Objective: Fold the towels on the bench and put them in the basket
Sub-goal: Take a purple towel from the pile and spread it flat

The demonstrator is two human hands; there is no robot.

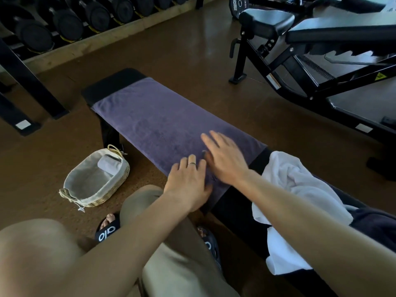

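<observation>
Gym flooring surrounds the bench (111, 82), where a soft, limp purple towel (154, 116) is pressed flat at frame centre by left hand (186, 181) and right hand (225, 159), fingers extended; corners are judged the best hold.

Colours: desk (111, 82) pad black, frame black. Spread towel (162, 121) dusty purple-grey, plain, no pattern. Crumpled towel (289, 185) white; a dark navy cloth (377, 224) beside it. Basket (94, 179) straw-tan weave with pale grey-white liner; rolled towel (108, 165) inside light grey. Floor (182, 50) brown. Trousers (171, 243) khaki beige. Slides (107, 228) black with white lettering. Ring (191, 163) on left grip (186, 185) silver. Dumbbells (64, 20) black, rack edge pale wood. Second bench (321, 50) black, with a yellow warning sticker.
</observation>
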